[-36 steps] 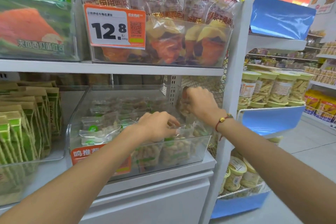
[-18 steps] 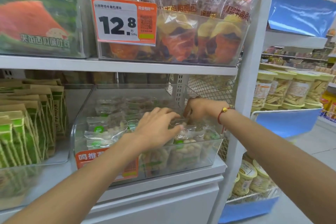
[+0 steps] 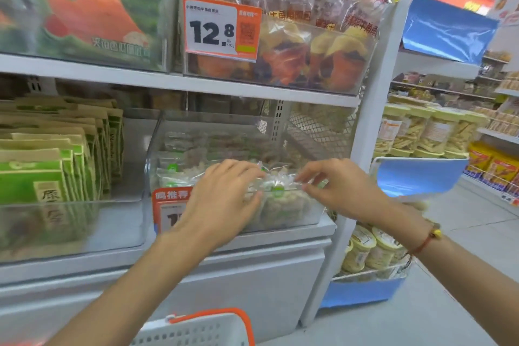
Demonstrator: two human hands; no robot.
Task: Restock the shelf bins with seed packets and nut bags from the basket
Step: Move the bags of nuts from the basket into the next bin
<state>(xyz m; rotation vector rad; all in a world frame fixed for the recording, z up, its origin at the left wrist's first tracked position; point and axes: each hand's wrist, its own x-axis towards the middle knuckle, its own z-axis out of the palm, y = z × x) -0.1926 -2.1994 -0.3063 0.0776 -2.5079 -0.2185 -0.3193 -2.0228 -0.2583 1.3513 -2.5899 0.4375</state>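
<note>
While over the bin (image 3: 157, 149), 2 hands on nut bags (image 3: 276, 191).

- An orange-and-white paper price tag (image 3: 222, 27) clipped to the front of the clear plastic upper-shelf bin (image 3: 280, 64) reads "12.8", with small print "500g" below; it also carries a QR code.
- A second orange price tag (image 3: 168, 205) on the clear lower bin (image 3: 295, 213) shows Chinese characters and a "1"; the rest is hidden by a hand.
- Other packet lettering is too blurred to read.
</note>
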